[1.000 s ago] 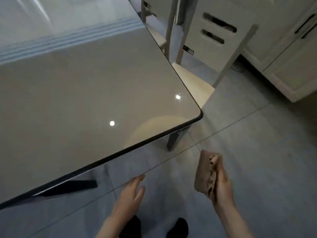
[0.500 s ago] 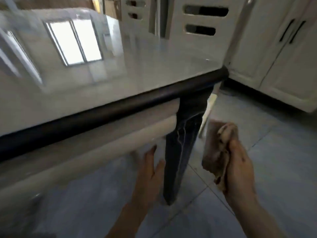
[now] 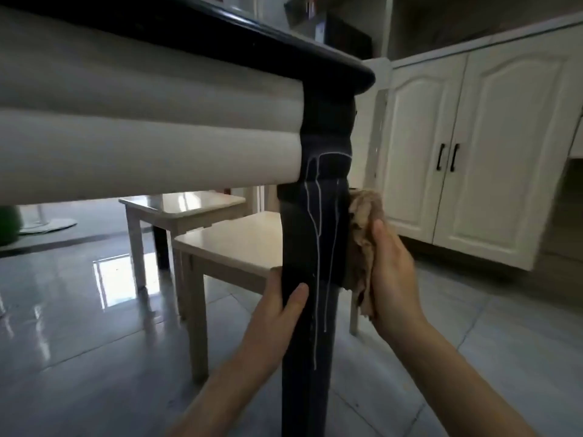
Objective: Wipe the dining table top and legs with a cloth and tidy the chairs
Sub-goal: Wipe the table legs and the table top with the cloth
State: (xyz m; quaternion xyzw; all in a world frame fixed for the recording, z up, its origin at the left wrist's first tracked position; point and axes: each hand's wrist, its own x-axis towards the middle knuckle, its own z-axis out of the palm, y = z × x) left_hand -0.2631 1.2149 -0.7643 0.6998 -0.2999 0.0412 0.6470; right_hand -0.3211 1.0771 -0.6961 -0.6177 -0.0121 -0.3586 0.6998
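Nearest the camera, the left hand (image 3: 277,310) grips the dark table leg (image 3: 310,389) from its left side, thumb laid across the near face and the other fingers passing behind it, mostly hidden. Just across the leg, the right hand (image 3: 394,272) holds a bunched tan cloth (image 3: 362,234) and presses it flat against the leg's right face, a little below the pale apron (image 3: 142,137); the fingers on the cloth's far side are hidden. White drip streaks (image 3: 317,247) run down the near face from under the table's corner to well below both hands, so this leg looks barely begun: the cloth touches only the side face, and the streaked front and the lower part are unwiped. The dark rim (image 3: 284,36) of the table top shows overhead, but the top itself is out of sight from this low angle, so whether it has been wiped cannot be told. Behind the leg a pale chair seat (image 3: 233,241) stands under the table's edge, with a second chair (image 3: 183,206) beyond it; both look pushed in, though their backs are hidden. No other leg's condition can be judged. White cabinet doors (image 3: 473,152) close off the far right.
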